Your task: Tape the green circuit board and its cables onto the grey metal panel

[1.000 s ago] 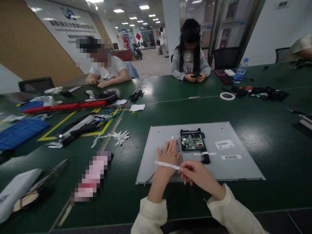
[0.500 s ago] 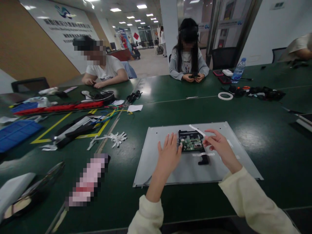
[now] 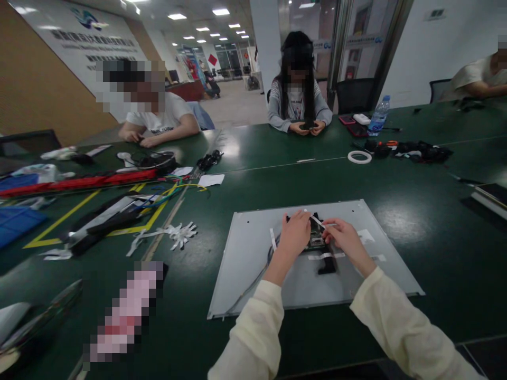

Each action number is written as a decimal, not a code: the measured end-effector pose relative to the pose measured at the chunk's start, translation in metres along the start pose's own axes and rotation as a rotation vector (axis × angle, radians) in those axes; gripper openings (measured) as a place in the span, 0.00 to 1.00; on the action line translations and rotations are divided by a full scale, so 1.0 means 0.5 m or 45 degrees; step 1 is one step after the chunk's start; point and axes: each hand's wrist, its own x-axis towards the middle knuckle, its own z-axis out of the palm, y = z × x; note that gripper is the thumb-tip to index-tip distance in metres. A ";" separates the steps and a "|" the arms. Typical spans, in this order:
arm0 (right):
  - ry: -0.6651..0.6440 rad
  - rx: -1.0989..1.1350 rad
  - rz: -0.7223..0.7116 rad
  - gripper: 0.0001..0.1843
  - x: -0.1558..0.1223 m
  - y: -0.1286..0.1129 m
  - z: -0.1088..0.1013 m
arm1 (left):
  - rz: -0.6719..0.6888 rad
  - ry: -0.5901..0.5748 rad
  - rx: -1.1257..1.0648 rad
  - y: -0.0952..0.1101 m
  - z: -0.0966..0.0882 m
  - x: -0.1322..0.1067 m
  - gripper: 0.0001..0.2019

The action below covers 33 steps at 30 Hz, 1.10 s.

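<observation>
A grey flat panel (image 3: 253, 232) lies on the table in front of me. Near its upper middle is a black bracket with a green circuit board (image 3: 317, 243), partly covered by my hands. My right hand (image 3: 348, 240) pinches the near end of a narrow strip of white tape (image 3: 317, 220). At the strip's far end, my left hand (image 3: 293, 237) has its fingers bent and closed about it, over the bracket's left side. Other tape strips stick to the panel, one across a black piece (image 3: 327, 264) below the board. A thin cable (image 3: 247, 290) runs down the panel's left side.
A pink phone-like object (image 3: 129, 311), blurred out, and a bunch of white strips (image 3: 182, 235) lie to the left. Farther off are a tape roll (image 3: 359, 157), a water bottle (image 3: 379, 116) and black gear (image 3: 415, 150). Two people sit across the table.
My left hand has moved from lying spread beside the board up to the tape strip's far end. The right hand still holds the strip, which now sits lower over the bracket. The view has shifted slightly.
</observation>
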 end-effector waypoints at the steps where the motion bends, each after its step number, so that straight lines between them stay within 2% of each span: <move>1: 0.010 -0.040 -0.014 0.17 0.001 0.002 0.000 | 0.002 0.001 -0.004 -0.002 0.005 0.000 0.18; 11: 0.047 -0.524 -0.117 0.13 -0.010 -0.009 0.003 | -0.032 0.020 0.049 0.000 0.016 -0.011 0.20; 22: 0.164 -1.291 -0.110 0.11 -0.037 -0.036 0.020 | -0.049 -0.013 -0.001 0.000 0.013 -0.009 0.20; 33: 0.190 -1.613 -0.102 0.09 -0.057 -0.044 0.009 | -0.036 -0.024 0.034 -0.001 0.016 -0.009 0.20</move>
